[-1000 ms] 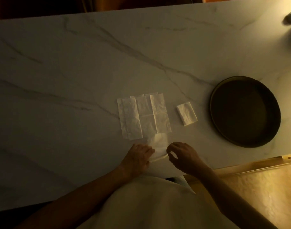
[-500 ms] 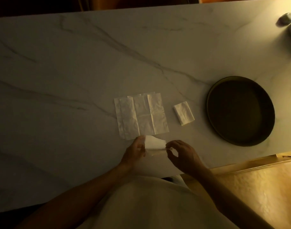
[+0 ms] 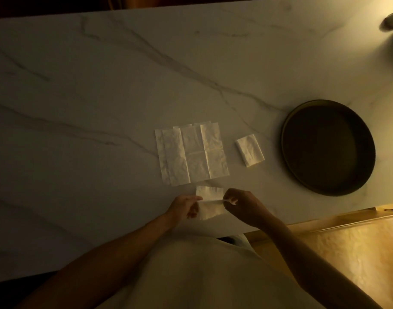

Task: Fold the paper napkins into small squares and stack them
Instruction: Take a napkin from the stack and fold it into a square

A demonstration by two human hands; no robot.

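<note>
1. Both forearms reach up from the near edge of the marble desk [image 3: 102, 85], bare to past the elbow, and meet close together just inside that edge, a little right of its middle.
2. The left hand [image 3: 184, 207] lies palm-down and angled toward the right, wrist low to the desk. Its fingers [image 3: 194, 198] are pinched on the left side of a napkin [image 3: 210, 202]; the thumb lies along the crease.
3. The right hand [image 3: 242, 204] comes in from the right with knuckles up and wrist raised slightly. Its fingers are curled tight and pinch the right end of the same crease, so both hands grasp this one napkin between them.
4. The held napkin is folded across a line running hand to hand: one flap points toward the far edge, the other toward the near edge. Whether it rests on the desk or is lifted just off it cannot be told in the dim light.
5. Just beyond the hands lies a spread of unfolded napkins [image 3: 192, 152], overlapping side by side in long strips, flat on the desk.
6. To the right of that spread, apart from it, sits a small folded napkin square [image 3: 249, 153], slightly rotated.
7. Further right, near the desk's right side, rests a dark round tray [image 3: 289, 121], close to the near edge.
</note>
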